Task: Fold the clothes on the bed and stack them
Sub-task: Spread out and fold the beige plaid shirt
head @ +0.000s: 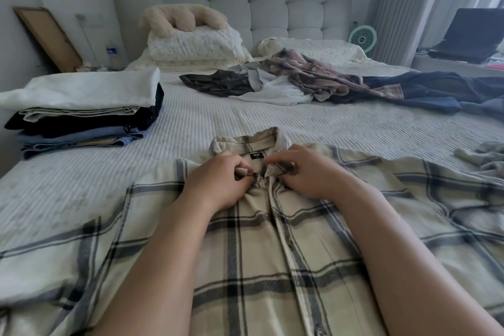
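Here, the cream plaid shirt lay flat, front up, on the striped bed, collar toward the headboard. My left hand pinched the left collar flap just below the neck label; my right hand pinched the right flap beside it, fingers curled on the cloth. A stack of folded clothes sat to the left on the bed. A heap of unfolded clothes lay farther back, well apart from the shirt.
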